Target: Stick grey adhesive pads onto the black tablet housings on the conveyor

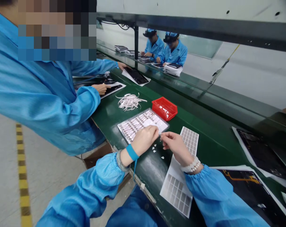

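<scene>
Green workbench (107, 119), left hand (145, 138) and right hand (175, 144) pinching a tiny pale piece (159, 133), parts tray (148, 121) beside left hand, red bin (163, 102) behind.

"Are you making out any words or numbers?"

"No, I'm reading no text, brand or number anywhere."

"What about the sheet of grey squares (177, 192)?"

"Its squares are lying in neat rows, and I'm finding no legible print on them."

"And the black panel (267, 154) at the right?"

"Any fine marks there are coming out too small for reading."

"How about the red bin (160, 114)?"

"Its visible walls are showing plain red."

"Any signs, then?"

"Only a floor marking: a striped strip (22, 170), yellow and dark by turns, is running along the floor (4, 164) at the left."
</scene>
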A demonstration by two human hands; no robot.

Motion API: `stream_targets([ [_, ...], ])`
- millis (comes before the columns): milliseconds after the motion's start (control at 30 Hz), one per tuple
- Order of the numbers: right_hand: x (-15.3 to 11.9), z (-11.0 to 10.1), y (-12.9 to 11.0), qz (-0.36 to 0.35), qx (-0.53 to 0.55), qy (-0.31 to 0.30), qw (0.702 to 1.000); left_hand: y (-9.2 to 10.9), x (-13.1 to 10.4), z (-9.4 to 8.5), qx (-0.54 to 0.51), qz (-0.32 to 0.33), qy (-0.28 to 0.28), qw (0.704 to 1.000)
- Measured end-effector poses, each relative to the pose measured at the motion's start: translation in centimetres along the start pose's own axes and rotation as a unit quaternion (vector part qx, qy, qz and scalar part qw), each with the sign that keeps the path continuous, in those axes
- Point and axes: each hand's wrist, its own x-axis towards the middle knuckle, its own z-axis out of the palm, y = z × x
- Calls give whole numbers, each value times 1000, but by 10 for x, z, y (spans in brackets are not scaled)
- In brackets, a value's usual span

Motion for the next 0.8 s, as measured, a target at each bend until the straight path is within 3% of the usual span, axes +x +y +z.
stream_targets([
  [67, -6, -11, -1, 14, 3, -4, 1000, -2, 6, -5, 21, -15, 17, 1000],
  [133, -17, -25, -2, 34, 12, -11, 999, 6, 7, -10, 30, 17, 29, 999],
  [267, -48, -53, 4, 70, 34, -43, 996, 49, -6, -13, -53, 187, -14, 981],
  [333, -69, -68, 14, 59, 24, -55, 996, 75, -16, -10, -117, 216, -38, 969],
  [433, -103, -89, 34, -37, -61, 9, 997, 106, -26, -2, -228, 181, -111, 950],
  [567, -147, -114, 60, -147, -234, 113, 954, 137, -34, 13, -353, 114, -289, 883],
  [667, -172, -128, 75, -162, -293, 131, 933, 157, -42, 24, -382, 87, -386, 835],
  [800, -189, -137, 88, -148, -254, 130, 947, 177, -51, 32, -409, 70, -449, 792],
])
